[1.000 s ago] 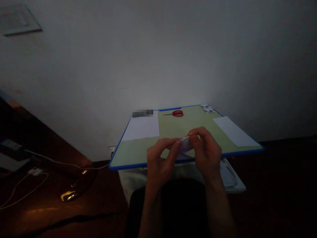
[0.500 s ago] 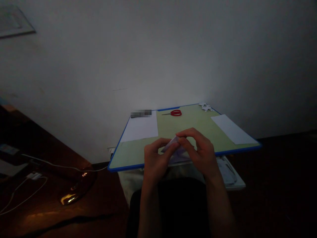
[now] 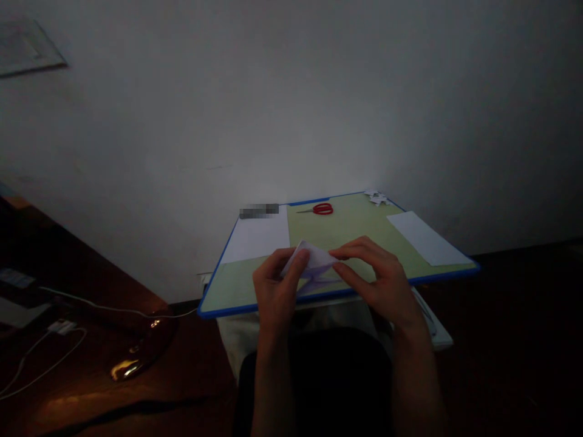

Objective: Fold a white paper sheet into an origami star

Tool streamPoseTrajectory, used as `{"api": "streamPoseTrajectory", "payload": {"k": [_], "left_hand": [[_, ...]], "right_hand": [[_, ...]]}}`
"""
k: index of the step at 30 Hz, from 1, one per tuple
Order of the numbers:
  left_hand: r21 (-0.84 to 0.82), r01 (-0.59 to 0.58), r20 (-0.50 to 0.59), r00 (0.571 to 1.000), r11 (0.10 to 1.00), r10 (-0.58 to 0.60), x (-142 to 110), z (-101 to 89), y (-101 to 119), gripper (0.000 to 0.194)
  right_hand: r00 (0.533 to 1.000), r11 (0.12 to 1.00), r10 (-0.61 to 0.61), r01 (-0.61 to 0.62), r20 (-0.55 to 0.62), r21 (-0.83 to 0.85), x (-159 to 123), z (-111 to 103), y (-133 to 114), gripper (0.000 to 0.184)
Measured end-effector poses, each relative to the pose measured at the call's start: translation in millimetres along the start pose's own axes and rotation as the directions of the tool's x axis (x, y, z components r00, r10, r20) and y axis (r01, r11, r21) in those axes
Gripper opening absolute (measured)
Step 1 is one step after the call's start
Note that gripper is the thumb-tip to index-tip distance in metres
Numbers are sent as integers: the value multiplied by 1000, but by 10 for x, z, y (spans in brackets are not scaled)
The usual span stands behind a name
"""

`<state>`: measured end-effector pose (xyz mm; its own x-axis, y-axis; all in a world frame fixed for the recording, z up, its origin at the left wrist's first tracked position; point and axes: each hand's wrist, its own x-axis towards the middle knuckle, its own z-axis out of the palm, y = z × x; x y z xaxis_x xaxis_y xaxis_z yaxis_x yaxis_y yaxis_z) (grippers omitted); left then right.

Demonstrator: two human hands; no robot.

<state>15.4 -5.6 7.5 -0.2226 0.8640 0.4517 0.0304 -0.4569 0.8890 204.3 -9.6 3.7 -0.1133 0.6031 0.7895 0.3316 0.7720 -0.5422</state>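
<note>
A folded piece of pale paper (image 3: 316,259), with a purplish tint on its lower part, is held up over the near edge of the small table (image 3: 337,237). My left hand (image 3: 277,285) is closed on its left side, the thumb pressed on the front face. At the paper's right corner, my right hand (image 3: 380,276) pinches with thumb and index finger. One corner of the paper points up between the hands. Its underside and the far fingers of my left hand are hidden.
Red-handled scissors (image 3: 321,209) lie near the table's back edge. White sheets rest at left (image 3: 257,237) and right (image 3: 426,237). Small folded paper pieces (image 3: 376,197) sit at the back right corner. A white cable (image 3: 118,309) runs on the left.
My hands have moved apart, the right one going right and the left one slightly left. The folded paper has turned and shows more of its pale face.
</note>
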Motion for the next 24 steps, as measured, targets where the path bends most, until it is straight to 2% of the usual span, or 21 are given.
{"api": "streamPoseTrajectory", "payload": {"k": [6, 11, 14, 18, 24], "left_hand": [[20, -23, 9, 1000, 1000, 23, 3, 2, -13, 17], [84, -38, -27, 999, 996, 41, 2, 30, -14, 19], [106, -34, -46, 998, 994, 39, -5, 52, -20, 19], [110, -22, -6, 1000, 994, 23, -9, 52, -15, 18], [72, 45, 138, 989, 996, -55, 4, -43, 14, 17]], "right_hand": [[997, 997, -62, 59, -53, -54, 21, 23, 10, 13], [993, 993, -77, 69, -88, -91, 31, 49, 23, 14], [999, 999, -38, 38, -39, -2, 16, 53, 6, 16], [995, 992, -55, 44, 88, 120, -24, 15, -31, 32], [988, 993, -94, 84, 125, 84, -60, -18, -10, 31]]}}
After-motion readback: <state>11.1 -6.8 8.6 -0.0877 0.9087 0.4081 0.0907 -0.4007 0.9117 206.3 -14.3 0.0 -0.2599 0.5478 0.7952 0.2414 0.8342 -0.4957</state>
